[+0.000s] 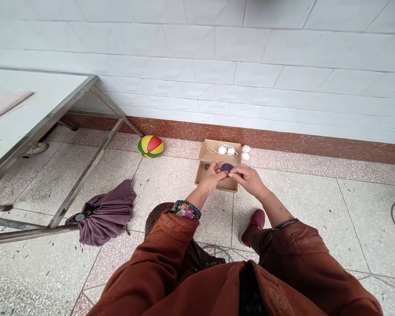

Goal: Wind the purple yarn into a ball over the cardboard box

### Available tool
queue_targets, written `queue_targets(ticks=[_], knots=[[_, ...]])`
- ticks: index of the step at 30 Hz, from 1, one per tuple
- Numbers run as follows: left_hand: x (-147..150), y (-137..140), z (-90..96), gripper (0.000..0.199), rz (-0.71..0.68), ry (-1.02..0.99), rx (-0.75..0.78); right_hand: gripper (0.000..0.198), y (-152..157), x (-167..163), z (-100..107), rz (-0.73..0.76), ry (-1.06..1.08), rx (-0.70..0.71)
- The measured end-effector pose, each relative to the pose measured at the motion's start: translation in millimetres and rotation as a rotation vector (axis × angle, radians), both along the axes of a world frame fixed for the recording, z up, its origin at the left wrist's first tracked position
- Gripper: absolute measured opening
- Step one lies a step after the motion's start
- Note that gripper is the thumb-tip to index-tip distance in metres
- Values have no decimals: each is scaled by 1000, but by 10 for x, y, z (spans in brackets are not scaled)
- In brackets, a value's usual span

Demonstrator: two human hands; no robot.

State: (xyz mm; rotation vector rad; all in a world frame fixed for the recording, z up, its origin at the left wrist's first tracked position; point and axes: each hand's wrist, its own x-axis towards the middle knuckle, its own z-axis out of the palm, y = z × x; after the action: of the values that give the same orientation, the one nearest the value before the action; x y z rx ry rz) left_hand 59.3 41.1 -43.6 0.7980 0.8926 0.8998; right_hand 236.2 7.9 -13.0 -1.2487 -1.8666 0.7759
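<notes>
A dark purple-grey ball of yarn (226, 167) is between my two hands, above an open cardboard box (230, 189) on the floor. My left hand (213, 176) grips the ball from the left, fingers curled. At the ball's lower right side, the thumb and forefinger of my right hand (249, 179) are pinched together on the yarn; a loose strand is too fine to make out. Another dark ball (207, 166) lies in the box, partly hidden by my left hand. Two white balls of yarn (222, 149) with a loose pale strand rest in the box's rear part.
Two more white balls (246, 152) sit on the floor right of the box, near the wall (191, 94). A colourful ball (150, 146) lies beside a metal table's leg. A folded purple umbrella (108, 213) hangs or leans at the table frame (85, 173).
</notes>
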Motion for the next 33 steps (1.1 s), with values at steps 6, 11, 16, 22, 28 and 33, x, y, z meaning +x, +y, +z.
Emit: queue_targets(ticks=[6, 11, 16, 22, 28, 33], knots=[[-189, -103, 49, 60, -130, -9, -31, 29, 110, -109, -4, -118, 94, -32], [-353, -142, 143, 61, -234, -291, -76, 31, 229, -262, -86, -203, 184, -162], [-467, -124, 160, 61, -28, -384, -38, 23, 174, -496, -129, -219, 40, -169], [-796, -192, 84, 57, 94, -329, -56, 26, -90, -861, -107, -134, -41, -53], [-1133, -318, 26, 60, 233, -138, -35, 26, -200, -1156, 76, 180, -8, -20], [-1153, -493, -4, 63, 171, 4, 40, 25, -115, -1165, 168, 104, 34, 20]])
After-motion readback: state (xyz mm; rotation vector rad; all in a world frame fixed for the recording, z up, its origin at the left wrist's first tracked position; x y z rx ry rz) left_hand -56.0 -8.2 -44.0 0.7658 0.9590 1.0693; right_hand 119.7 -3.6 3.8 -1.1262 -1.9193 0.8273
